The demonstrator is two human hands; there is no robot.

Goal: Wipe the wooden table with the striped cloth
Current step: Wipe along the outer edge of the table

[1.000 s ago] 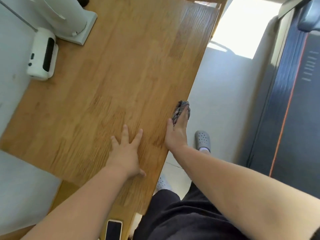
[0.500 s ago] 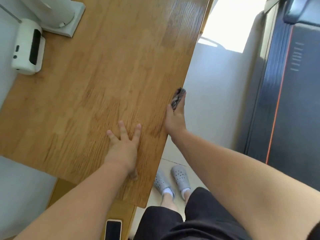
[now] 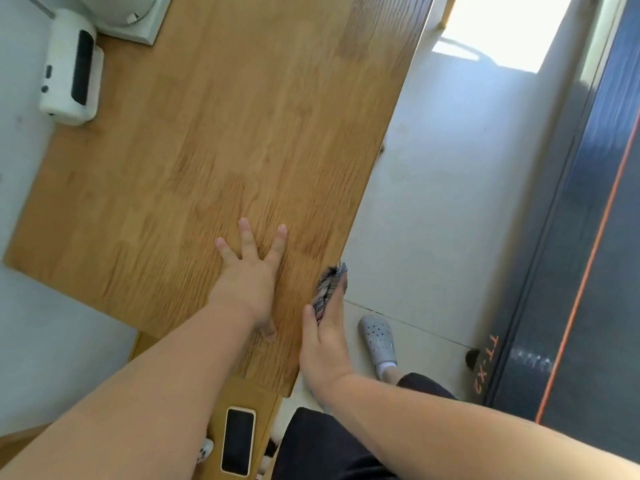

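Now, table: your wooden table (image 3: 214, 140) fills most of the view, its right edge running from far right down toward your body; no streaks or wet marks show on the top, so you can't tell from here how much is already wiped.
Treadmill: dark belt with an orange line (image 3: 588, 271) stands on the floor to the right, well apart from the table.
White devices: a base (image 3: 138, 26) and a small white unit (image 3: 71, 69) sit at the far left corner; I judge the top around them will need the cloth too.
Right hand: your right hand (image 3: 325, 351) runs along the table's right edge near the near corner, thumb on top, fingers wrapped over the side and closed on the cloth.
Left hand: your left hand (image 3: 249, 282) lies flat on the top, fingers spread wide, holding nothing, just left of the right hand.
Phone: a phone (image 3: 238, 439) lies on a lower wooden surface near you.
Cloth: the striped cloth (image 3: 327, 289) is pressed against the right edge, sticking out beyond your fingers.
Progress: you look to be working the edge; how much is left is unclear.
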